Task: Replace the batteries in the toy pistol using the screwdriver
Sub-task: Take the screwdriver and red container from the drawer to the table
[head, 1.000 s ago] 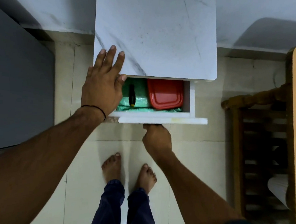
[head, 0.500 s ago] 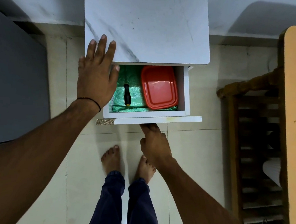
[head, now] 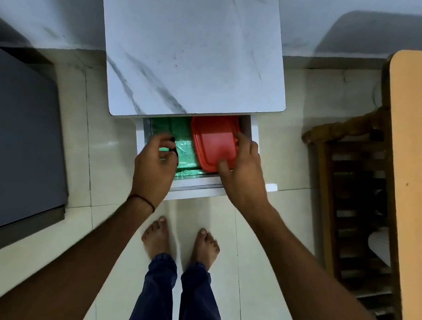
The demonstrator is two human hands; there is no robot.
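Down in the open drawer [head: 193, 186], the left hand [head: 155, 162] curls its fingers around what seems to be the screwdriver [head: 174, 146]; only bits of black handle peek out between thumb and fingertips, above the green liner [head: 184, 155]; the right hand [head: 241, 173] grips the red box [head: 212, 141], fingers on its right edge, thumb at its near corner.

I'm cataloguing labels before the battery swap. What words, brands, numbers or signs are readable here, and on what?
None can be read. The red plastic lidded box, gripped by the right hand, shows no print. The green plastic drawer liner, the white marble-patterned tabletop and the little that shows of the black screwdriver handle in the left hand show none either.
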